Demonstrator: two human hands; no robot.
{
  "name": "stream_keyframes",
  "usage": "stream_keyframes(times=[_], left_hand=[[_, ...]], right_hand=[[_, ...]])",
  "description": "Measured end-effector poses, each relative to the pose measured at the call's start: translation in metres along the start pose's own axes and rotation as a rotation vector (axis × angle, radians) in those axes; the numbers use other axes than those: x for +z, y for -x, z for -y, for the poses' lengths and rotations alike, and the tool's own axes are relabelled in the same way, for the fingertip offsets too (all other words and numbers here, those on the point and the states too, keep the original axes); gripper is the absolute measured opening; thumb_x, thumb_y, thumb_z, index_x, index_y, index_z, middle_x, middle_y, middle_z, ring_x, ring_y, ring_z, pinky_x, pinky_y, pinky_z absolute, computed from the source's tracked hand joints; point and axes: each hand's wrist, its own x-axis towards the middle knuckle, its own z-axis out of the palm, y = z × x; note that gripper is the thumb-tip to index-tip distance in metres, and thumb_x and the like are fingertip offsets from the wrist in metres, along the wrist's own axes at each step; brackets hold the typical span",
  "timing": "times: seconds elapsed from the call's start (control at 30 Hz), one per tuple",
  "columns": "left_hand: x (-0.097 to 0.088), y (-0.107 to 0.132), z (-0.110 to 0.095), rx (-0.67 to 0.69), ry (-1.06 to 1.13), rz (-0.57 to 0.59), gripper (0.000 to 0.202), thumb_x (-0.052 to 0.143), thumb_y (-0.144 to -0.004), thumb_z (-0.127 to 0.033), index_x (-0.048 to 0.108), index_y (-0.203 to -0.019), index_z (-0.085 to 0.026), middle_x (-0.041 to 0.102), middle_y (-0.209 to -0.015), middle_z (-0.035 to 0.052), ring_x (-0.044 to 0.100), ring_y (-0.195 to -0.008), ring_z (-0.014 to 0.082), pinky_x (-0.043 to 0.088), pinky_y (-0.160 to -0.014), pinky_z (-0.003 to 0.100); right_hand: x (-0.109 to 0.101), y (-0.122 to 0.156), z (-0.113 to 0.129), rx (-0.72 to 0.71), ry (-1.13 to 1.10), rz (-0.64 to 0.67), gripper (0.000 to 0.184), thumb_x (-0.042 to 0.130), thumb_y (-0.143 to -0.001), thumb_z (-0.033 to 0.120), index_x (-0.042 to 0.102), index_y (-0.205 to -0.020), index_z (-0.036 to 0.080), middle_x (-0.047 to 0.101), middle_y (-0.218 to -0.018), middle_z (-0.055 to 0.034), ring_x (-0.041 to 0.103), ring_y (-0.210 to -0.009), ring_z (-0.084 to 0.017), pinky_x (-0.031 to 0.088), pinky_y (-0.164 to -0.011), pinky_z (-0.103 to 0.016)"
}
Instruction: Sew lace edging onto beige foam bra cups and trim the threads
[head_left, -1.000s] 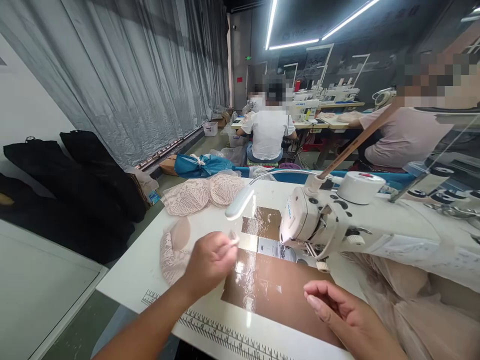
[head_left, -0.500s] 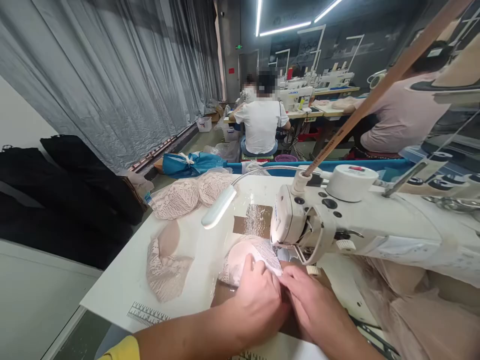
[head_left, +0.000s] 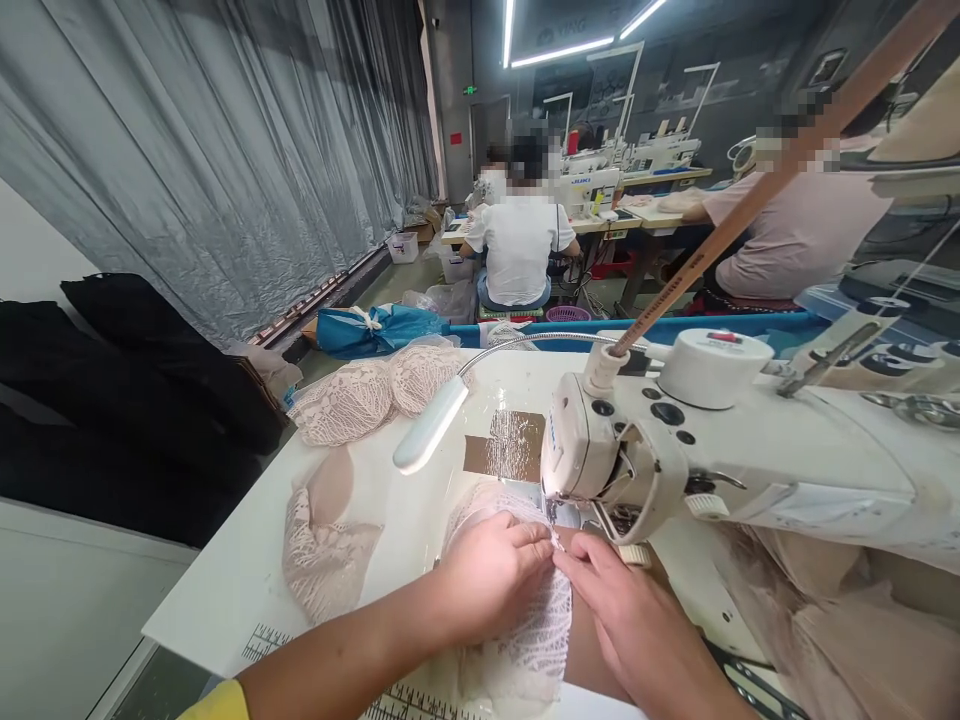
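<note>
A pale pink lace bra cup [head_left: 480, 502] lies on the sewing machine bed, its lace panel [head_left: 529, 635] spread toward me. My left hand [head_left: 499, 570] rests over the cup, fingertips pinched on the lace edge just in front of the needle area. Close beside it, my right hand [head_left: 611, 590] pinches the same edge from the right with thumb and forefinger. The white sewing machine [head_left: 574, 440] stands right above my fingertips; its presser foot is partly hidden by the head and the fabric.
Another lace cup piece [head_left: 330, 540] lies on the left of the white table [head_left: 217, 590], with finished-looking lace cups [head_left: 345, 400] behind. A lamp [head_left: 431, 425] on a bent neck hangs over the table. Beige fabric [head_left: 847, 600] is heaped at right. Two co-workers sit farther off.
The lace panel now lies unfolded toward me, below my left hand. My left hand has turned flatter, its fingertips moving right to the lace edge beside my right hand.
</note>
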Motion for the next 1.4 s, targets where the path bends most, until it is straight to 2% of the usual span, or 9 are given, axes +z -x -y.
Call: stream_keyframes(times=[0.1,0.27,0.43,0.53,0.73,1.0,1.13,1.23,1.4], left_hand=[[0.012,0.0,0.01,0.027,-0.114,-0.013,0.031,0.045,-0.091,-0.016,0.062,-0.117,-0.013,0.064,-0.121,0.0101,0.059,-0.085,0.0213,0.049,-0.077,0.033],[0.011,-0.006,0.021,0.059,-0.139,-0.037,0.03,0.047,-0.09,-0.015,0.062,-0.116,-0.013,0.065,-0.12,0.0095,0.057,-0.084,0.0209,0.049,-0.075,0.032],[0.01,-0.012,0.03,0.103,-0.121,-0.063,0.03,0.047,-0.089,-0.014,0.064,-0.113,-0.012,0.066,-0.122,0.0089,0.058,-0.085,0.0208,0.05,-0.076,0.033],[0.007,-0.014,0.031,0.105,-0.116,-0.05,0.031,0.046,-0.09,-0.014,0.064,-0.115,-0.011,0.066,-0.121,0.0094,0.058,-0.087,0.0214,0.05,-0.078,0.034],[0.004,-0.013,0.034,0.116,-0.103,-0.024,0.033,0.044,-0.091,-0.016,0.063,-0.118,-0.01,0.066,-0.121,0.0092,0.056,-0.088,0.0214,0.049,-0.079,0.034],[0.007,-0.015,0.041,0.074,-0.14,-0.014,0.036,0.05,-0.085,-0.017,0.061,-0.119,-0.011,0.068,-0.109,0.0123,0.054,-0.086,0.0232,0.046,-0.077,0.036],[0.01,-0.014,0.042,0.033,-0.146,-0.06,0.037,0.051,-0.086,-0.019,0.059,-0.122,-0.014,0.064,-0.119,0.0123,0.054,-0.103,0.026,0.046,-0.085,0.04],[0.008,-0.012,0.041,0.019,-0.161,-0.082,0.04,0.048,-0.089,-0.023,0.054,-0.128,-0.016,0.058,-0.129,0.0106,0.048,-0.117,0.0286,0.042,-0.094,0.044],[0.004,-0.007,0.034,-0.028,-0.254,-0.059,0.042,0.043,-0.091,-0.033,0.052,-0.128,-0.016,0.053,-0.134,0.0108,0.043,-0.121,0.035,0.038,-0.096,0.052]], right_hand=[[0.001,-0.004,-0.002,-0.011,0.027,-0.003,0.061,0.034,-0.079,-0.003,0.065,-0.124,0.023,0.069,-0.107,-0.0091,0.066,-0.071,-0.017,0.052,-0.059,-0.026],[0.005,-0.011,-0.002,0.068,0.125,0.009,0.061,0.036,-0.078,-0.002,0.065,-0.125,0.025,0.073,-0.093,-0.0073,0.065,-0.058,-0.017,0.047,-0.044,-0.025],[0.007,-0.013,0.002,0.117,0.189,-0.029,0.06,0.038,-0.078,-0.001,0.067,-0.122,0.028,0.072,-0.077,-0.0077,0.07,-0.069,-0.022,0.052,-0.049,-0.027],[0.006,-0.014,0.005,0.126,0.196,-0.039,0.059,0.038,-0.079,0.0,0.067,-0.122,0.027,0.073,-0.081,-0.0091,0.07,-0.071,-0.022,0.053,-0.05,-0.027],[0.007,-0.013,0.005,0.108,0.163,-0.059,0.061,0.037,-0.077,-0.001,0.066,-0.124,0.026,0.073,-0.104,-0.01,0.069,-0.066,-0.018,0.049,-0.047,-0.023],[0.023,-0.007,0.0,0.086,0.156,-0.147,0.059,0.036,-0.078,0.0,0.067,-0.12,0.027,0.072,-0.106,-0.0049,0.067,-0.066,-0.016,0.054,-0.062,-0.028],[0.024,-0.006,0.0,0.094,0.156,-0.136,0.057,0.034,-0.083,0.0,0.066,-0.122,0.026,0.072,-0.108,-0.0062,0.07,-0.076,-0.018,0.055,-0.066,-0.029],[0.021,-0.007,0.0,0.094,0.163,-0.164,0.054,0.033,-0.085,0.001,0.068,-0.119,0.026,0.073,-0.108,-0.0071,0.07,-0.079,-0.019,0.055,-0.064,-0.029],[0.022,-0.007,-0.006,0.034,0.12,-0.188,0.046,0.032,-0.09,0.009,0.068,-0.117,0.02,0.072,-0.112,-0.0094,0.071,-0.074,-0.021,0.056,-0.06,-0.032]])
